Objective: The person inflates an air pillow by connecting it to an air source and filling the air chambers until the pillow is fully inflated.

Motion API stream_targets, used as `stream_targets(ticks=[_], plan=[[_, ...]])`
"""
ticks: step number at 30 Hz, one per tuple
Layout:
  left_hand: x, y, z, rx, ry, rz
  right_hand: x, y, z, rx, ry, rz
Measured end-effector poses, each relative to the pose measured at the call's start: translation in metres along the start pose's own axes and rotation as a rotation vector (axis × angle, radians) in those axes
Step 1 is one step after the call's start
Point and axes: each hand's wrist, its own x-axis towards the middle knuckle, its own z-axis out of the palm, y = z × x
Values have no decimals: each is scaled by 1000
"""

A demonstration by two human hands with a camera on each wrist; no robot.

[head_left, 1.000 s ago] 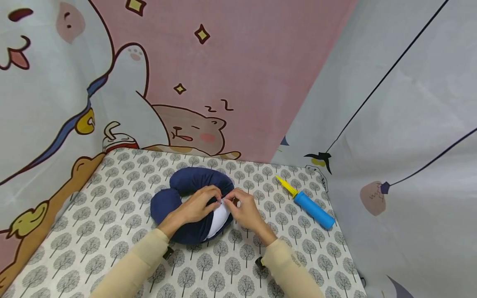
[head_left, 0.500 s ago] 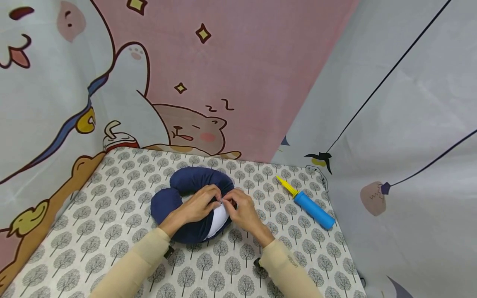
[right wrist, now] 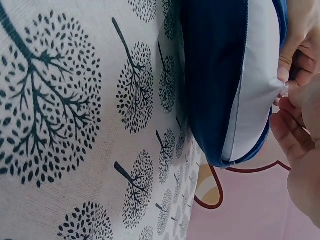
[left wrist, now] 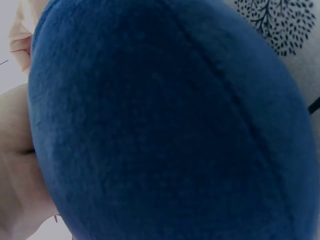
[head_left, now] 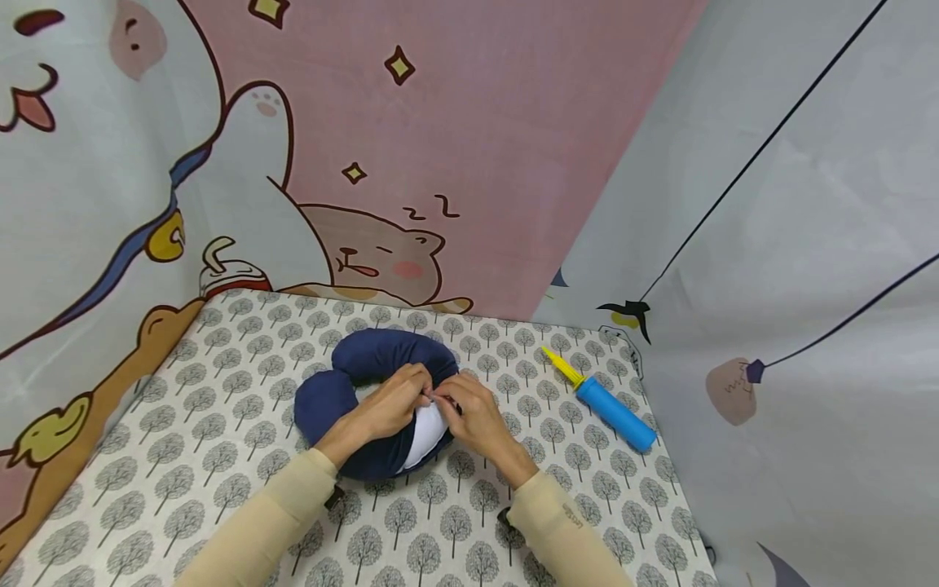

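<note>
A navy U-shaped neck pillow [head_left: 396,350] lies on the table, its cover unzipped along one side. Through that gap shows a white inner bladder [head_left: 427,436]. In the right wrist view a small clear valve [right wrist: 285,89] stands out from the bladder. My left hand [head_left: 392,401] lies over the pillow and pinches the valve's base. From the other side my right hand [head_left: 475,412] pinches the valve's tip with thumb and fingers. Fingertips partly cover the valve. In the left wrist view the navy cover [left wrist: 165,120] fills most of the picture and hides the left fingers.
A blue hand pump [head_left: 614,414] with a yellow nozzle [head_left: 562,367] lies to the right of the pillow. The tree-patterned cloth [head_left: 399,534] covers the table. Printed fabric walls [head_left: 506,163] stand at its back and sides.
Both hands stay at the valve. The right fingers have closed in toward the left ones, and the valve is now more covered. Pillow and pump keep their places.
</note>
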Motion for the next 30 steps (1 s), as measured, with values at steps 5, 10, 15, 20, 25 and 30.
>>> stream_targets(ticks=[5, 10, 15, 20, 25, 30], plan=[[0, 1, 0, 22, 6, -5, 1, 0, 1, -7, -4, -23], [-1, 1, 2, 19, -21, -15, -2, 1, 4, 5, -5, -62], [-2, 2, 2, -17, -22, -40, -7, 2, 3, 32, -44, 11], [-2, 4, 0, -104, -2, -66, -14, 6, 1, 88, -37, 66], [-5, 5, -4, -150, 5, -120, -25, 9, -3, 132, -38, 133], [-9, 7, -8, -120, 29, -183, -33, 8, -9, 136, -82, 199]])
